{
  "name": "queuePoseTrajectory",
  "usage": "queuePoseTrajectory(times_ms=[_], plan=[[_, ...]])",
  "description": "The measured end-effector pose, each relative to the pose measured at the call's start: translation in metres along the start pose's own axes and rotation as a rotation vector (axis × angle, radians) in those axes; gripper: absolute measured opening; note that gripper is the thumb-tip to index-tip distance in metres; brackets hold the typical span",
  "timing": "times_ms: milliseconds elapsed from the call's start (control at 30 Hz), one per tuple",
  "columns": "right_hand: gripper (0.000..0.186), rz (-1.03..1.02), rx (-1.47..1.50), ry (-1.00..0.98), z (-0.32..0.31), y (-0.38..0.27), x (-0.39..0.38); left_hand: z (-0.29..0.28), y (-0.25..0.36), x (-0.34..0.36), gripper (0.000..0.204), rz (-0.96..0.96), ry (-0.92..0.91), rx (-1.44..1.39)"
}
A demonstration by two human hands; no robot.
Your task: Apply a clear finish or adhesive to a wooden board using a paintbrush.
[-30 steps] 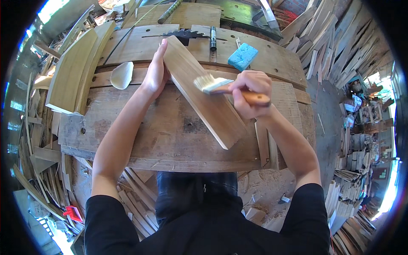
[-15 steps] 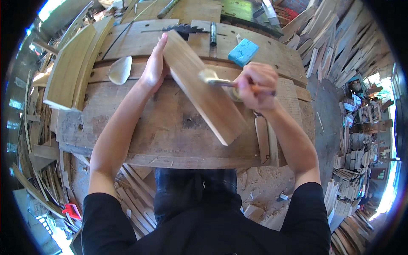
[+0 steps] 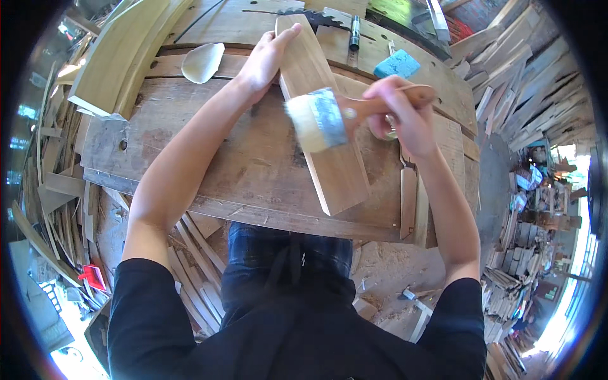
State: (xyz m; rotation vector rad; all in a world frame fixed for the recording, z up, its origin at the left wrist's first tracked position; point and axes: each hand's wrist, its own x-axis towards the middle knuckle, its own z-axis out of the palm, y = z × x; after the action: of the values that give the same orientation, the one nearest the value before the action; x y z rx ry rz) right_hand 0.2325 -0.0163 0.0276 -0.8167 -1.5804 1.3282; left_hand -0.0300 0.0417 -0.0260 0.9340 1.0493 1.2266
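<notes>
My left hand [image 3: 266,60] grips the upper end of a long, flat wooden board [image 3: 310,63], its thumb lying over the near face. The board slants from upper left to lower right above the workbench [image 3: 202,164]. Closed around the wooden handle of a wide paintbrush [image 3: 326,120], my right hand [image 3: 405,114] holds the brush over the middle of the board. Pale bristles and a shiny metal band face left, and they cover part of the board. Whether the bristles touch the wood I cannot tell.
A blue sponge [image 3: 397,64], a dark tube [image 3: 354,35] and a pale oval piece [image 3: 202,63] lie on the bench. Thick curved boards [image 3: 120,57] rest at the left. A wooden-handled tool [image 3: 408,196] lies at the right, and stacked timber [image 3: 538,82] stands beyond.
The brush has turned so its broad side shows, and its bristles have shifted slightly left along the board. My left hand and the board's upper end have moved right and up in view.
</notes>
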Motion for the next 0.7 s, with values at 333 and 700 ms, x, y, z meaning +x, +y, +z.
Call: queuePoseTrajectory(times_ms=[333,700], plan=[[0.019,-0.15,-0.149,0.373,-0.023,-0.001,0.009,0.006,0.003,-0.005,0.069,-0.023,0.018,0.032],[0.018,-0.056,-0.09,0.291,-0.019,0.002,0.011,-0.006,-0.008,0.013,0.053,0.007,-0.025,-0.053]])
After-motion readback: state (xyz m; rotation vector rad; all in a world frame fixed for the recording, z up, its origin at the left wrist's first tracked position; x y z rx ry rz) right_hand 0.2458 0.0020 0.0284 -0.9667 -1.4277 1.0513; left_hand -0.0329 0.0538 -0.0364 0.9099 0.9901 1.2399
